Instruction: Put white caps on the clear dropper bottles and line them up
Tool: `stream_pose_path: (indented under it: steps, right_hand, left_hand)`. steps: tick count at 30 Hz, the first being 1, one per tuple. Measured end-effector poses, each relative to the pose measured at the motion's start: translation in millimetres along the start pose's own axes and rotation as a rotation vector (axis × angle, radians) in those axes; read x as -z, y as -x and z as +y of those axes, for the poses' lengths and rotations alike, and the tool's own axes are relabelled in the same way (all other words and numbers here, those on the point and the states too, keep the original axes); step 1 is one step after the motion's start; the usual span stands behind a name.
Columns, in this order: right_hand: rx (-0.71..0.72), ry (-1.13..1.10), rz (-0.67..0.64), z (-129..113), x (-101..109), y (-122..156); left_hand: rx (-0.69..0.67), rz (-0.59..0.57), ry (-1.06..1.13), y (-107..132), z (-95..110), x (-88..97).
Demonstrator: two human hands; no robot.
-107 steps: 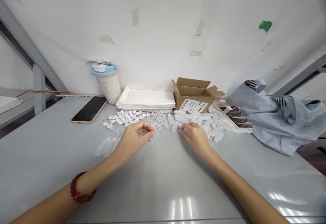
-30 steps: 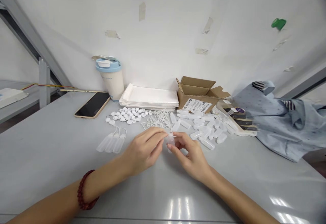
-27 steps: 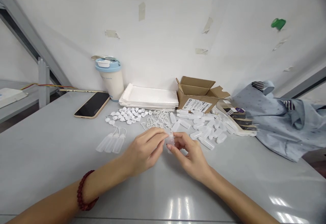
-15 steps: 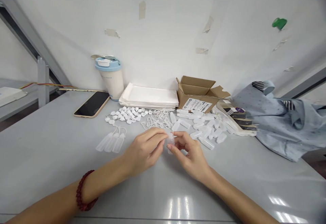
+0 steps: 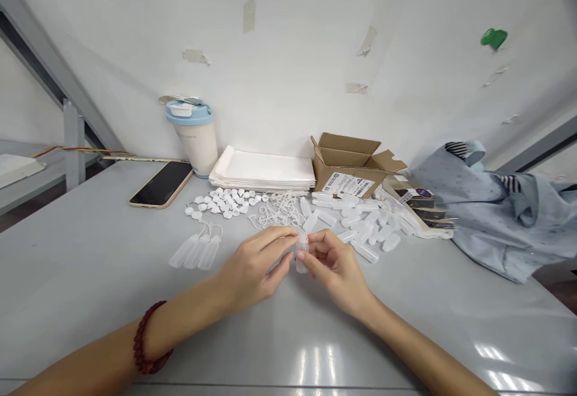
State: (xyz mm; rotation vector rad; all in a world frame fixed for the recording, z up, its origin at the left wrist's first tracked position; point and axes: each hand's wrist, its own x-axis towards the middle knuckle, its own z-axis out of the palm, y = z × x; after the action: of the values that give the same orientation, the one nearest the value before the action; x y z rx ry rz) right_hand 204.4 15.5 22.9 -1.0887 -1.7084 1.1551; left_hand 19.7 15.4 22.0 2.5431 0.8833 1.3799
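My right hand (image 5: 336,270) pinches a small translucent plastic bottle (image 5: 302,256) held upright just above the grey table (image 5: 90,276). My left hand (image 5: 255,267) meets it at the bottle's top, fingertips pinched on a small white piece too small to make out. Behind the hands lie a heap of empty bottles (image 5: 360,222), a tangle of white loops (image 5: 279,210) and a scatter of white caps (image 5: 225,202). Three finished bottles with loops (image 5: 196,252) lie side by side at the left.
A phone (image 5: 157,184) lies face up at the back left beside a blue-lidded cup (image 5: 193,137). A stack of white sheets (image 5: 264,173), an open cardboard box (image 5: 349,170) and a blue cloth bag (image 5: 491,210) line the back and right.
Both hands have come together from the piles at the back, the right one now carrying a bottle. In the last second they hardly move, only the fingers shift at the bottle's top.
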Motion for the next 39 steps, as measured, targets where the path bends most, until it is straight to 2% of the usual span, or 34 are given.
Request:
stream_pose_path:
  steps: [9, 12, 17, 19, 22, 27, 30, 33, 39]
  right_hand:
    - [-0.171, -0.234, -0.024, -6.2, 0.4, -2.3]
    - [-0.192, -0.258, -0.045, -6.5, -0.3, -2.8]
    - [-0.192, -0.238, -0.108, -6.3, -0.8, -3.6]
    - [-0.181, -0.198, -0.147, -6.9, -0.1, -3.6]
    - [-0.175, -0.156, -0.168, -7.4, 1.3, -3.8]
    - [-0.184, -0.111, -0.128, -4.4, 3.7, -7.0]
    - [-0.183, -0.093, -0.112, -2.2, 4.4, -9.2]
    - [-0.185, -0.071, -0.107, -1.4, 4.3, -10.0]
    - [-0.192, -0.021, -0.107, -0.9, 3.8, -8.7]
  left_hand:
    - [-0.039, -0.118, -0.005, 0.1, 1.1, 2.0]
    - [-0.037, -0.153, -0.017, 0.2, 2.0, -0.3]
    - [-0.023, -0.146, -0.032, -0.1, 3.1, 0.8]
    - [0.010, -0.171, -0.049, 2.6, 0.8, 8.7]
    - [0.088, -0.214, -0.111, 13.4, -8.7, 30.4]
    - [0.224, -0.271, -0.199, 38.1, -31.5, 75.6]
    - [0.280, -0.327, -0.226, 48.3, -39.7, 92.4]
    - [0.290, -0.370, -0.243, 54.8, -42.5, 96.7]
    - [0.288, -0.410, -0.225, 56.9, -44.8, 90.6]
